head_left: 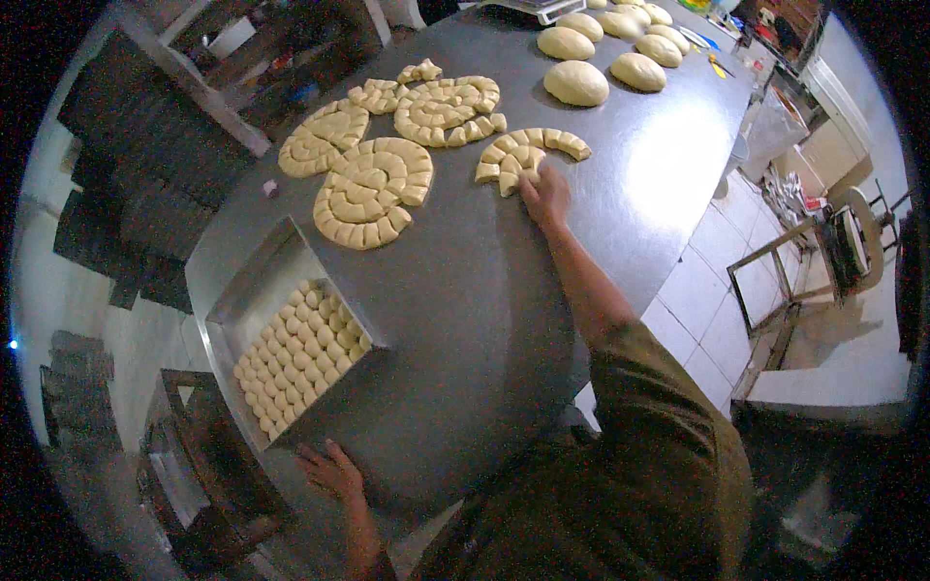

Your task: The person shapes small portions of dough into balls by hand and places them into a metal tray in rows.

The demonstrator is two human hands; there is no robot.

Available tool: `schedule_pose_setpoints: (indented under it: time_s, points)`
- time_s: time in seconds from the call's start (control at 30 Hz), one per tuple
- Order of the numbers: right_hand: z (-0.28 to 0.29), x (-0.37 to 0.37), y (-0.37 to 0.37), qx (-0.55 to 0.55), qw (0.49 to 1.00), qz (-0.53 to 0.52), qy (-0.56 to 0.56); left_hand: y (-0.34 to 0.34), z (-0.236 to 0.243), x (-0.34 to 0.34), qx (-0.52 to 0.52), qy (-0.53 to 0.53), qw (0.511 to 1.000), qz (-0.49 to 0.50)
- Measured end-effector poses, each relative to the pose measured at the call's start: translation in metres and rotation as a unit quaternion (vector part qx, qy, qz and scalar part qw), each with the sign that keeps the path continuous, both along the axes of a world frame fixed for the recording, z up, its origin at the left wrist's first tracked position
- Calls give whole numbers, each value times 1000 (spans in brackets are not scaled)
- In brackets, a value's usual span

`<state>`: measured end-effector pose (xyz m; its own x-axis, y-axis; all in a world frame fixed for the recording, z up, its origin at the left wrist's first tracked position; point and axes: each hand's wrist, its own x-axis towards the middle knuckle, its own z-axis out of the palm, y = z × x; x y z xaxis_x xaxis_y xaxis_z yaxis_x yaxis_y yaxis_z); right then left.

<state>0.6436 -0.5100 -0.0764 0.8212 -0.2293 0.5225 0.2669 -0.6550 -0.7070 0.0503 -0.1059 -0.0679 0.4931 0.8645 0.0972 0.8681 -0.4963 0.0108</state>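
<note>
With the clock face centred on the view, the left hand [332, 474] is nearest, at seven o'clock, just beside the near corner of a metal tray [260, 283]. Its fingers are open and loosely spread, with nothing held between them; whether they touch the tray I cannot tell.

The tray lies between eight and nine o'clock on the grey tabletop [465, 320]. Small dough balls [295, 353] sit in close rows over its nearer part, and its far part is bare metal.

Beyond it, between ten and eleven o'clock, a dough spiral [373, 194] lies flat, scored or cut across into segments. A small pink object [270, 188] is at ten o'clock, near the tabletop's edge.

The right hand [548, 198] reaches out to one o'clock, its fingers bent and touching the near end of a curved dough strip [542, 143]; the view does not show whether they are closed on it. That strip is cut across into pieces and curls into a partial coil.

Farther off, a second spiral [325, 137] lies just beside the first, and a third spiral [448, 109] is at twelve, with short dough pieces [376, 95] at eleven. Farthest, smooth dough mounds [576, 84] are grouped at one o'clock, and a yellow-handled tool [717, 65] lies to their right.
</note>
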Motion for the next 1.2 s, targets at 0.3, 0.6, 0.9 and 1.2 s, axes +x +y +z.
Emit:
schedule_pose_setpoints:
  time_s: [0.3, 0.6, 0.9, 1.2]
  points:
    - [76, -147, 21, 300, 904, 248, 178, -12, -13, 28, -139, -159, 977, -27]
    - [111, -339, 128, 399, 757, 443, 269, -91, 113, 91, -393, -475, 786, 43]
    - [-14, -311, -15, -433, 815, 382, -37, -30, 20, -75, 9, -107, 917, -385]
    - [14, -353, 13, -437, 848, 297, 45, -36, 27, -30, -58, -148, 898, -409]
